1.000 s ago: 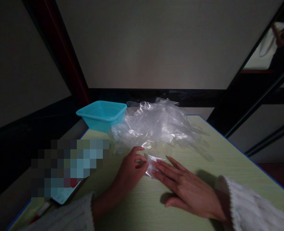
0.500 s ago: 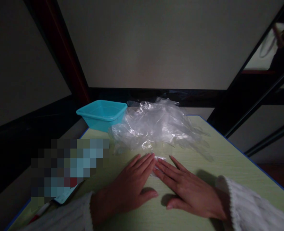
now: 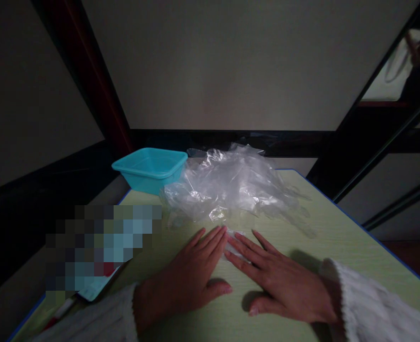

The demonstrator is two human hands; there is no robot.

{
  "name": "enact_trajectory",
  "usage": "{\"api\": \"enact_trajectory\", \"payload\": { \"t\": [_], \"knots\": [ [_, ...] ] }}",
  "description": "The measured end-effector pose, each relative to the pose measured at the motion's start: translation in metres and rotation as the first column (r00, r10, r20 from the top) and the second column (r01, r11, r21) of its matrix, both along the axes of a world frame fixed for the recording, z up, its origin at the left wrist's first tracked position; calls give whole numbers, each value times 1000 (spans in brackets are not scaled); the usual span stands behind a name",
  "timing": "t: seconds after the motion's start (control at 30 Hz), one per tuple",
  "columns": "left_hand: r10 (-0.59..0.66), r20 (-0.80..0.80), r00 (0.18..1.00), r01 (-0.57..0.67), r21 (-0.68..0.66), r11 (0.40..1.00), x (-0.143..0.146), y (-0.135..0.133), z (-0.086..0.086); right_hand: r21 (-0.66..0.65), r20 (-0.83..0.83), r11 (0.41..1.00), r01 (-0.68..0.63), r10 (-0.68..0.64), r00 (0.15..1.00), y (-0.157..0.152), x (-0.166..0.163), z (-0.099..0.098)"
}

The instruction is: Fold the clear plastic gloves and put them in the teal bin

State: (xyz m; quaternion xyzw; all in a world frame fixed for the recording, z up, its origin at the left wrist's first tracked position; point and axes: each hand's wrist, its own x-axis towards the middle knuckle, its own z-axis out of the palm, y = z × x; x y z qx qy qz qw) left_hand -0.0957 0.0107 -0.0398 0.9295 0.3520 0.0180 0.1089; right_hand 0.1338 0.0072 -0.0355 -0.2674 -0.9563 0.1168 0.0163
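Observation:
My left hand (image 3: 204, 268) lies flat with its fingers stretched out, their tips on the near edge of a small folded piece of clear plastic (image 3: 234, 251). From the other side my right hand (image 3: 272, 273) rests on the same piece, palm down and fingers spread. Both hands cover much of the plastic, so its full shape is hidden. Just beyond the fingertips spreads a heap of thin clear plastic (image 3: 231, 183); some of its pieces have finger-like ends, like disposable gloves.
A turquoise plastic basin (image 3: 149, 175) stands at the table's back left corner. A flat light-blue object (image 3: 98, 285), mostly blurred out by pixels, lies on the left side. The pale green table (image 3: 341, 237) has a blue edge, and a panelled wall (image 3: 224, 71) rises behind it.
My right hand has shifted slightly to the right, and a bit more of the small plastic piece shows between the hands. My left hand is almost unmoved.

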Motion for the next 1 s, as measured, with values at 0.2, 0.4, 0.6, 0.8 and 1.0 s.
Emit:
{"api": "enact_trajectory", "payload": {
  "t": [0.2, 0.4, 0.6, 0.8, 1.0],
  "knots": [
    [-21, -13, 1000, 21, 12, 1000, -3, 1, 1, -10, 1, 1000, -26, 26, 1000, 1, 1, 6],
    [-10, -10, 1000, 10, 4, 1000, -1, 2, 4, -2, 6, 1000, -23, 23, 1000, 2, 2, 7],
    [1, 13, 1000, -1, -6, 1000, -1, 0, 4, -25, -8, 1000, 14, -15, 1000, 4, 1, 8],
    [36, 106, 994, -34, -21, 999, -2, 2, -1, -29, -16, 999, 24, -25, 1000, 6, 3, 5],
    [133, 308, 942, -159, 62, 985, -5, 11, -8, 108, -46, 994, -2, 7, 999, 8, 5, 7]
  ]
}}
